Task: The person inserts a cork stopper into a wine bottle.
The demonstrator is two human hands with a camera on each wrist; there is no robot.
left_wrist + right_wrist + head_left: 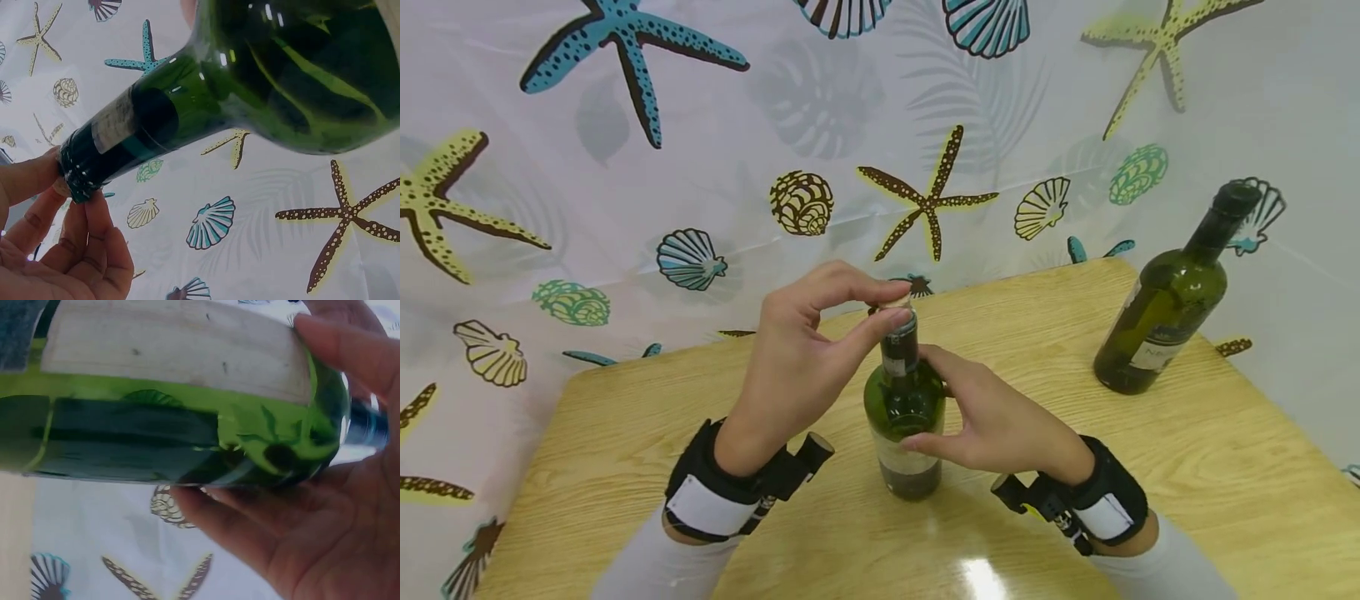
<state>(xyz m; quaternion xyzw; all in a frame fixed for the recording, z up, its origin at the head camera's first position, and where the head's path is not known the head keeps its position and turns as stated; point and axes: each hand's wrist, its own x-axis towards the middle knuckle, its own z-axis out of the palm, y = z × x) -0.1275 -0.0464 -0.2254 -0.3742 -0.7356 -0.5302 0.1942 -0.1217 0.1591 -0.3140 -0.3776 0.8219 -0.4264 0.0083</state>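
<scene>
A green glass wine bottle (904,408) stands upright on the wooden table, a pale label round its lower body and a dark sleeve on its neck. At its mouth, my left hand (801,358) pinches the light-coloured cork (897,302) between thumb and fingers. The left wrist view has those fingers (94,240) bunched at the neck's torn rim, mostly covering the cork. My right hand (996,408) holds the bottle's body from the right. In the right wrist view, the thumb (340,347) lies over the label's end and the fingers reach along the opposite side.
Another green wine bottle (1165,308) with a dark neck stands farther back on the right of the table (647,433). Behind the table hangs a white cloth (842,100) printed with starfish and shells. Both wrists carry black straps (1108,492) with small cameras.
</scene>
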